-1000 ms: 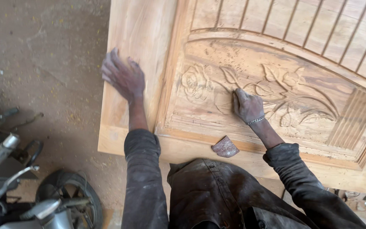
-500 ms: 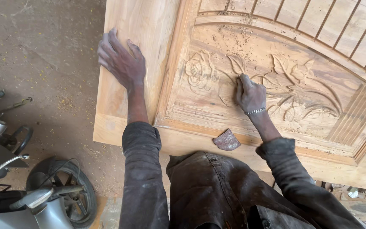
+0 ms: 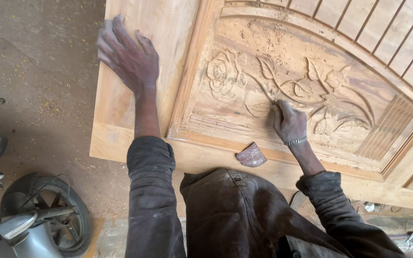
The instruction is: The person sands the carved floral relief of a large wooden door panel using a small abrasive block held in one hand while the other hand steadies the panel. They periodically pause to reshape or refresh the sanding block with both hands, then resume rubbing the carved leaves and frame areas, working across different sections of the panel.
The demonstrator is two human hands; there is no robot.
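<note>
A: Nearest the camera, what shows?

B: The person's dark jacket [image 3: 244,215], and at the lower left a motorbike wheel [image 3: 53,210] standing on the dirt floor [image 3: 29,71]. Just past the jacket, a loose scrap of sandpaper [image 3: 251,155] lies on the bottom rail of the carved wooden door [image 3: 168,28], which lies flat.

A: And the hands?

B: The right hand [image 3: 288,123] is curled nearly closed, fingertips pressed into the carved stem between the rose carving [image 3: 223,71] and the leaves. It probably pinches a small bit of abrasive, but nothing of it shows, so what it grips cannot be told. The left hand [image 3: 127,57] lies fully open, palm down, fingers spread on the plain stile near the door's outer edge, holding nothing.

A: What lies beyond?

B: The leaf carving [image 3: 321,79] runs off to the right, with wood dust along the top of the panel, then the ribbed slats [image 3: 383,33] at the far end.

A: What could go wrong from here?

B: Likely the fine relief suffers first: too much pressure on the stem would round its crisp edges or snap a thin leaf tip. The left hand bears weight close to the edge, so a slip on the dust could throw the person forward. The loose scrap sits near the jacket, and a brush of the sleeve could knock it to the floor.
</note>
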